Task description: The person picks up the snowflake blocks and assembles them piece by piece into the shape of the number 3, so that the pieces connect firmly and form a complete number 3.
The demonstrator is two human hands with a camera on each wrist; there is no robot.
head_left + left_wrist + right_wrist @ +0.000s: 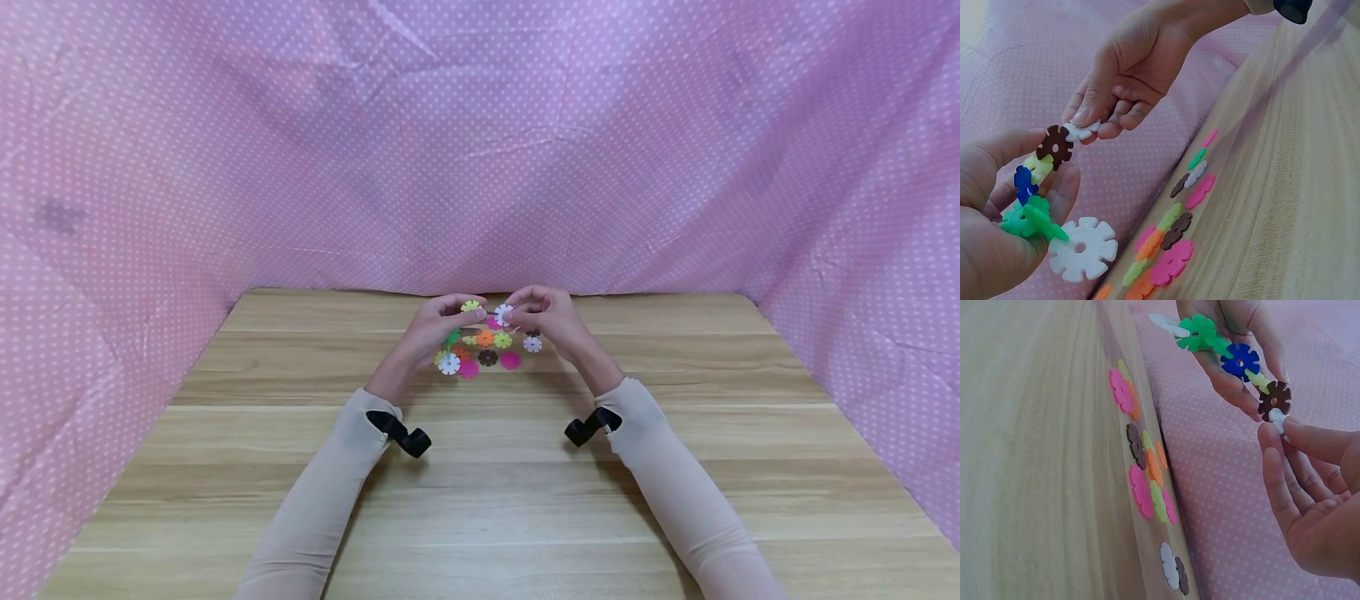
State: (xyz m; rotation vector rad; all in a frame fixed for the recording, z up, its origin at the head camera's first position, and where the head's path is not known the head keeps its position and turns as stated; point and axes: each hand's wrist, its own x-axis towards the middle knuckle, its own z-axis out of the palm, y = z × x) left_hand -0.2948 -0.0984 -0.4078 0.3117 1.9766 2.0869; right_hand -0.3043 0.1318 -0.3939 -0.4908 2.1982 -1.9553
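Near the far table edge, my left hand [435, 327] holds a chain of notched, flower-shaped plastic discs. In the right wrist view the chain includes a green disc [1192, 326], a blue disc [1233, 365], a yellow-green one and a brown disc [1267, 405]. A large white disc [1099, 255] hangs at the chain's near end. Between thumb and fingers, my right hand [553, 321] pinches a small white disc [1080, 132]. Its edge meets the brown disc's rim; how deep it sits in the slot I cannot tell.
Loose discs lie along the far part of the wooden table [480, 500], among them a pink disc [1141, 490], an orange disc [485, 338], a dark brown disc [488, 358] and a white disc [1169, 565]. Pink dotted cloth [480, 167] hangs behind and at both sides.
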